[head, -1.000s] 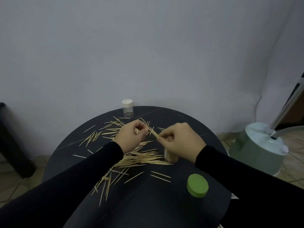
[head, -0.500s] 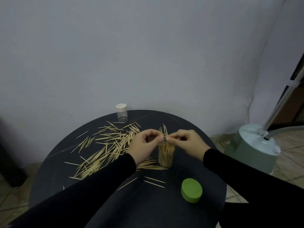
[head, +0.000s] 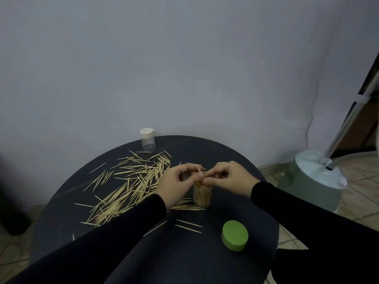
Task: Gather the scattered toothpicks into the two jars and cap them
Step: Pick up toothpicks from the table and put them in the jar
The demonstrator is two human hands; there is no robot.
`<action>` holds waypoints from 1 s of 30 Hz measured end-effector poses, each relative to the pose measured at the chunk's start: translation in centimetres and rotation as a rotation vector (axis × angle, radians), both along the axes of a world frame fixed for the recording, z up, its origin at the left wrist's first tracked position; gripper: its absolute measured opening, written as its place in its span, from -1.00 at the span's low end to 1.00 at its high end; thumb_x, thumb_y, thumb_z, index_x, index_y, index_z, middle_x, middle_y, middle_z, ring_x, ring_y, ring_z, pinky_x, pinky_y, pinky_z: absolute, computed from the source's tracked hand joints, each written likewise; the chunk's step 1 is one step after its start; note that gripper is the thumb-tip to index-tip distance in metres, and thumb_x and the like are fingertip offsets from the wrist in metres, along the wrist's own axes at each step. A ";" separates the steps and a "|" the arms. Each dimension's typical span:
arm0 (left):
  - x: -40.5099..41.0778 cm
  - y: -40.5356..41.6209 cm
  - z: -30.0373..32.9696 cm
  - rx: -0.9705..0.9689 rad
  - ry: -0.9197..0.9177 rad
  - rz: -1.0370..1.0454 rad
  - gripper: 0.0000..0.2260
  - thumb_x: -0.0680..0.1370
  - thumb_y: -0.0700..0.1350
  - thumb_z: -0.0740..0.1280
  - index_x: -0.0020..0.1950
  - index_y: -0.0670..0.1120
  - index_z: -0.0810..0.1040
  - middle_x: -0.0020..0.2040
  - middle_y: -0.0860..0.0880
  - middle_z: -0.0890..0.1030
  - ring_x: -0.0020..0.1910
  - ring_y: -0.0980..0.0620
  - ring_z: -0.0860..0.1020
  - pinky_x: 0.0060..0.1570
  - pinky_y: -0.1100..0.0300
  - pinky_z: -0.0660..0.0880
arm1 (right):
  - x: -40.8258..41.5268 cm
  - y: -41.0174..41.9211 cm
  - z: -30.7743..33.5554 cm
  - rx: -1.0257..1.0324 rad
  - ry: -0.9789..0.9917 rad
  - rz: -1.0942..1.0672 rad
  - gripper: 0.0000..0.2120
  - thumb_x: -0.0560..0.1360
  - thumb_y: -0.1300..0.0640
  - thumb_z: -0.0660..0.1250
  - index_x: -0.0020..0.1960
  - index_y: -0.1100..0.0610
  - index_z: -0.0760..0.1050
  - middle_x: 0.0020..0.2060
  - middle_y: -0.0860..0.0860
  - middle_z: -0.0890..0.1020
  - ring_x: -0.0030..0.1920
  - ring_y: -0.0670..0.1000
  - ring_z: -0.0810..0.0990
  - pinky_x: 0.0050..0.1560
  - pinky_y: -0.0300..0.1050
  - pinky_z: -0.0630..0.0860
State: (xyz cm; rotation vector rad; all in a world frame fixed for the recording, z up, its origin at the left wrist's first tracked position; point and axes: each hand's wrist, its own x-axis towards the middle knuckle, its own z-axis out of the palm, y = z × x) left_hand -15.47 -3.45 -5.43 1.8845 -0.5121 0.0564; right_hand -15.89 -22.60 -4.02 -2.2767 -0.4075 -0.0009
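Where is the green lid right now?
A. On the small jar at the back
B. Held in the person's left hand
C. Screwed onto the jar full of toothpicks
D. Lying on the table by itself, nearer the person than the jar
D: the green lid lies on the black table, apart from the open jar of toothpicks; the small back jar wears a white cap.

Left grip (head: 180,182) and right grip (head: 226,178) curled, fingertips meeting

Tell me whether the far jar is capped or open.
Capped: the small clear jar at the table's far edge wears its white cap.
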 end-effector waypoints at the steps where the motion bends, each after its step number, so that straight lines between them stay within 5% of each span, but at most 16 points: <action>1: 0.0 -0.1 0.0 0.011 -0.012 0.005 -0.87 0.51 -0.09 0.39 0.03 0.07 0.64 -0.13 0.07 0.65 -0.13 0.13 0.59 -0.15 0.30 0.54 | 0.0 -0.1 0.2 -0.012 -0.009 -0.005 -0.78 0.44 0.01 0.45 0.06 0.03 0.65 -0.22 -0.10 0.55 -0.22 -0.17 0.49 -0.20 -0.30 0.39; 6: -0.3 -0.4 -0.1 0.089 -0.100 0.023 -0.91 0.52 -0.10 0.39 0.00 0.02 0.65 -0.14 0.12 0.62 -0.23 0.32 0.52 -0.22 0.45 0.43 | 0.2 -0.8 0.8 -0.038 0.012 0.037 -0.66 0.37 -0.07 0.49 0.12 -0.09 0.57 -0.24 -0.10 0.50 -0.32 -0.21 0.42 -0.28 -0.34 0.35; 9: -0.5 -0.5 -0.2 0.149 -0.181 0.041 -0.89 0.53 -0.13 0.37 0.04 0.01 0.63 -0.14 0.16 0.57 -0.25 0.40 0.48 -0.25 0.49 0.39 | 0.3 -1.0 0.7 -0.161 0.090 0.071 -0.47 0.32 -0.10 0.52 0.25 -0.09 0.49 -0.12 -0.06 0.52 -0.21 -0.16 0.45 -0.23 -0.32 0.37; 13: -0.4 -0.6 -0.4 0.189 -0.272 0.079 -0.83 0.52 -0.11 0.38 0.09 0.07 0.55 -0.14 0.15 0.58 -0.29 0.29 0.50 -0.28 0.37 0.46 | 0.4 -1.0 0.6 -0.194 0.099 0.089 -0.47 0.35 -0.08 0.52 0.27 -0.07 0.48 -0.06 -0.04 0.55 -0.18 -0.17 0.48 -0.20 -0.34 0.36; 16: 0.0 -0.3 -0.7 0.317 -0.391 0.107 -0.88 0.52 -0.02 0.37 0.05 0.11 0.59 -0.12 0.24 0.56 -0.10 0.22 0.46 -0.05 0.18 0.48 | 0.5 -1.1 0.7 -0.210 0.093 0.094 -0.51 0.34 -0.09 0.52 0.23 -0.08 0.51 -0.06 -0.05 0.57 -0.17 -0.17 0.49 -0.18 -0.32 0.37; 19: 0.5 0.2 -1.0 0.514 -0.490 -0.017 -0.76 0.54 0.16 0.23 0.08 0.17 0.63 0.15 0.21 0.50 0.11 0.17 0.30 0.10 0.21 0.32 | 0.8 -1.1 1.0 -0.224 0.092 0.121 -0.53 0.32 -0.10 0.53 0.18 -0.05 0.53 -0.07 -0.07 0.58 -0.14 -0.16 0.51 -0.16 -0.29 0.37; 23: 0.3 0.4 -1.3 0.499 -0.485 -0.040 -0.59 0.54 0.23 0.07 0.26 0.16 0.52 0.28 0.15 0.41 0.24 0.18 0.23 0.17 0.29 0.21 | 0.9 -0.9 1.2 -0.247 0.095 0.120 -0.62 0.32 -0.09 0.54 0.06 -0.04 0.52 -0.14 -0.10 0.56 -0.19 -0.18 0.48 -0.21 -0.32 0.33; 30: -0.6 1.1 -1.8 0.637 -0.362 0.138 -0.27 0.42 0.41 -0.05 0.51 0.08 0.22 0.41 0.11 0.30 0.37 0.13 0.17 0.36 0.08 0.21 | 1.2 -0.8 1.3 -0.272 0.105 0.111 -0.62 0.34 -0.09 0.52 0.08 -0.02 0.49 -0.10 -0.07 0.57 -0.19 -0.19 0.48 -0.25 -0.37 0.33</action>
